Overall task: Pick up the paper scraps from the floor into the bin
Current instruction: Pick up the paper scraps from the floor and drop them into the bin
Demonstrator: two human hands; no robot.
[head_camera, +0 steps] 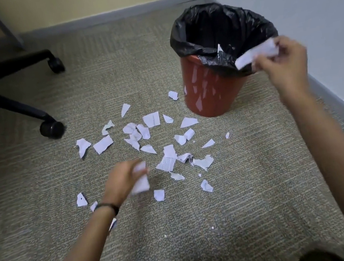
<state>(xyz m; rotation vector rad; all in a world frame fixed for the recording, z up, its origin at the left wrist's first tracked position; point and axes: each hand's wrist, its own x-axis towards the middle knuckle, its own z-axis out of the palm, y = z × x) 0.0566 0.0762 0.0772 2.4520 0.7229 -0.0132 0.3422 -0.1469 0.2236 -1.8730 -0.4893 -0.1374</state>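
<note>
The right hand (pixel 283 58) was at the near right edge of the bin (pixel 212 95), fingers and thumb pinching a strip of paper (pixel 254 53) that hung just over the rim of the black bag (pixel 198 31) lining it. The left hand (pixel 121 180) was low over the carpet (pixel 200 224), fingers curled round a wad of paper (pixel 140 182) at the near left of the mess. Most of the scraps (pixel 150 120) lay scattered on the carpet between that hand and the bin, a few of them near the foot of the bin, with a chair (pixel 11 102) well off to the left.

The step in hand looked to be the drop. To do it well, the strip needed carrying further over the opening before the pinch let go, since a light piece released at the rim could flutter down outside. The left hand could gather several neighbouring pieces into its wad before travelling, saving trips. The tiny crumbs nearest the person would need fingertip pinches.
</note>
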